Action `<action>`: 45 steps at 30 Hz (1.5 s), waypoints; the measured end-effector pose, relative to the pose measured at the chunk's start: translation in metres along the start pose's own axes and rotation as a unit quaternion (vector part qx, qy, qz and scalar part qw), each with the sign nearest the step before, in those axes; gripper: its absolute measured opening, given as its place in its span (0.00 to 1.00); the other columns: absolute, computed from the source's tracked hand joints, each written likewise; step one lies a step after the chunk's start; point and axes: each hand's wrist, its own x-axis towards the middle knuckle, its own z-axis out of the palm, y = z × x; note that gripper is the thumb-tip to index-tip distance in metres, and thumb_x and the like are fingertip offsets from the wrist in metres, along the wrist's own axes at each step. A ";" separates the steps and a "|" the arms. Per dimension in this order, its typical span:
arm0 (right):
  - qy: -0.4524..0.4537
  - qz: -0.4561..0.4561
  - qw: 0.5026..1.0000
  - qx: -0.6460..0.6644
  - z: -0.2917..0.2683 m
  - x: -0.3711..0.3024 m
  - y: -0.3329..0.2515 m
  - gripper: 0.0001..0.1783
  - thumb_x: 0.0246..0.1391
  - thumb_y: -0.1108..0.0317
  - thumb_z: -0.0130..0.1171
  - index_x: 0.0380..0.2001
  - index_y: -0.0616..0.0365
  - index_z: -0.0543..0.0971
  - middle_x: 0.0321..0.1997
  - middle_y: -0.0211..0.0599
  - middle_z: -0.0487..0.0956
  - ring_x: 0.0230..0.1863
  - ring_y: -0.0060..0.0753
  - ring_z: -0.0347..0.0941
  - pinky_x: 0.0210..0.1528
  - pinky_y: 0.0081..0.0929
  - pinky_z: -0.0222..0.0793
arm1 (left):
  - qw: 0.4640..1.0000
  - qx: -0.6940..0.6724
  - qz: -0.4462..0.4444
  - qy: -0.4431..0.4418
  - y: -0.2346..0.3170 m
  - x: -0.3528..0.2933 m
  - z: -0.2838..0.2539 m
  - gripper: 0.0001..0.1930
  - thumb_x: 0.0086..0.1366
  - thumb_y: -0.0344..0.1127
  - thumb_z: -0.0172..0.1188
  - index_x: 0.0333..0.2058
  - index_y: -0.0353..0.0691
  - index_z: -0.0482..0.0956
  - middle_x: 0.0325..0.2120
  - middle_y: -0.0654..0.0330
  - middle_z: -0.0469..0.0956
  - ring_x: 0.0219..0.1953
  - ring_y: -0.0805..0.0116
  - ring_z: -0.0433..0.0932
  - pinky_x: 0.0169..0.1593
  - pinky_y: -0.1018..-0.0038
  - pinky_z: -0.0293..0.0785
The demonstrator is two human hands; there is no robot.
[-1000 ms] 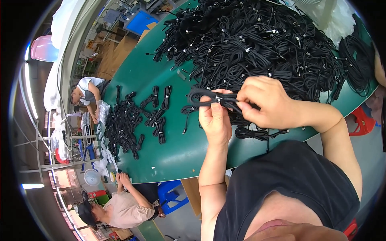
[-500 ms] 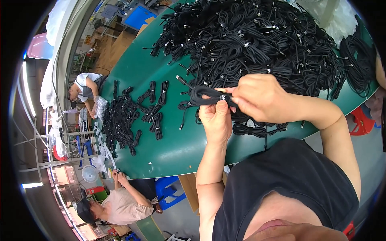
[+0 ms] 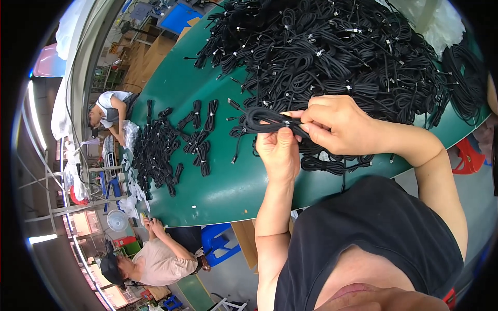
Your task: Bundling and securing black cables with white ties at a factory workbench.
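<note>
A coiled black cable (image 3: 262, 120) is held above the green table, with a pale tie around its middle and a plug end sticking out to the upper left. My left hand (image 3: 278, 147) grips the coil from below, thumb pressed beside the tie. From the right, my right hand (image 3: 337, 127) closes its fingers and thumb on the coil's right end at the tie. The fingertips partly hide that end. Just beyond my hands lies a large heap of black cables (image 3: 332, 57), many bundled with pale ties. Another cable bundle (image 3: 324, 164) rests near the table edge by my right forearm.
On the green table (image 3: 223, 192), a smaller pile of tied cables (image 3: 155, 150) lies left, with several separate bundles (image 3: 202, 155) beside it. Two people work at the far left edge. A blue stool (image 3: 217, 243) and a red stool (image 3: 467, 155) stand beside the table.
My right hand has shifted slightly, its fingers curling nearer the tie. The left hand keeps its grip on the coil. Little else differs, apart from a slight shift of the view.
</note>
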 end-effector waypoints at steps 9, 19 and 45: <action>-0.006 -0.030 0.999 -0.040 -0.006 -0.006 -0.006 0.05 0.44 0.72 0.55 0.24 0.64 0.74 0.22 0.40 0.72 0.23 0.42 0.70 0.25 0.35 0.67 | 1.000 -0.010 -0.026 -0.010 0.004 -0.006 -0.003 0.13 0.58 0.35 0.59 0.39 0.35 0.71 0.38 0.52 0.75 0.36 0.68 0.73 0.42 0.73 0.71; -0.032 0.046 0.998 -0.002 -0.005 -0.005 -0.012 0.06 0.43 0.71 0.55 0.21 0.63 0.71 0.21 0.40 0.72 0.23 0.42 0.70 0.25 0.35 0.66 | 0.999 0.011 -0.020 0.025 0.006 -0.009 0.004 0.10 0.60 0.33 0.57 0.38 0.34 0.71 0.36 0.53 0.75 0.30 0.74 0.71 0.32 0.81 0.66; -0.036 0.083 0.994 0.064 -0.002 -0.007 -0.012 0.07 0.42 0.72 0.59 0.24 0.64 0.72 0.23 0.40 0.73 0.23 0.37 0.72 0.25 0.31 0.68 | 0.998 0.001 -0.053 0.025 0.010 -0.012 -0.002 0.19 0.62 0.45 0.52 0.41 0.33 0.69 0.37 0.55 0.73 0.40 0.67 0.72 0.46 0.71 0.68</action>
